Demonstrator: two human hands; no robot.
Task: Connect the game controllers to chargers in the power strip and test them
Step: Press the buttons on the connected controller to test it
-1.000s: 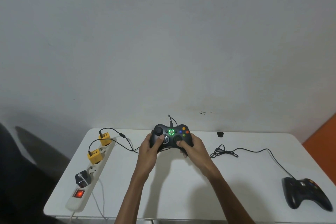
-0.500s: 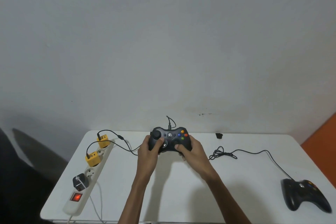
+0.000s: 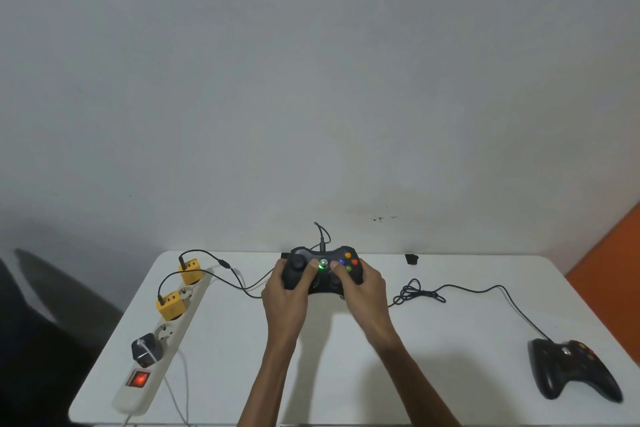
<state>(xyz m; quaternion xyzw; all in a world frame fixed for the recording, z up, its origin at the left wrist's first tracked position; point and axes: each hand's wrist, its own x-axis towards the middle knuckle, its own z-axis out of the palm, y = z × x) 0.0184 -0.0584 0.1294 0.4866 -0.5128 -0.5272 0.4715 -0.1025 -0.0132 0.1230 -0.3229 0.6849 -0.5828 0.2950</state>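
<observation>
A black game controller (image 3: 323,267) is held above the far middle of the white table (image 3: 450,350). My left hand (image 3: 285,295) grips its left side and my right hand (image 3: 362,289) grips its right side, both thumbs near the middle, where a green light glows. Its cable rises from the top edge. A second black controller (image 3: 571,374) lies at the right, its cable (image 3: 420,293) running left in a loose tangle. A white power strip (image 3: 162,336) at the left carries two yellow chargers (image 3: 188,270) (image 3: 170,303) with black cables plugged in.
A black adapter (image 3: 145,350) with a white cable sits in the strip near its lit red switch (image 3: 139,378). A small black object (image 3: 410,259) lies at the table's far edge. A grey wall stands behind the table; an orange surface (image 3: 613,263) shows at the right.
Both thumbs have moved inward toward the controller's centre. The centre light was green, then off half a second ago, and glows green again. The controller stays in both hands.
</observation>
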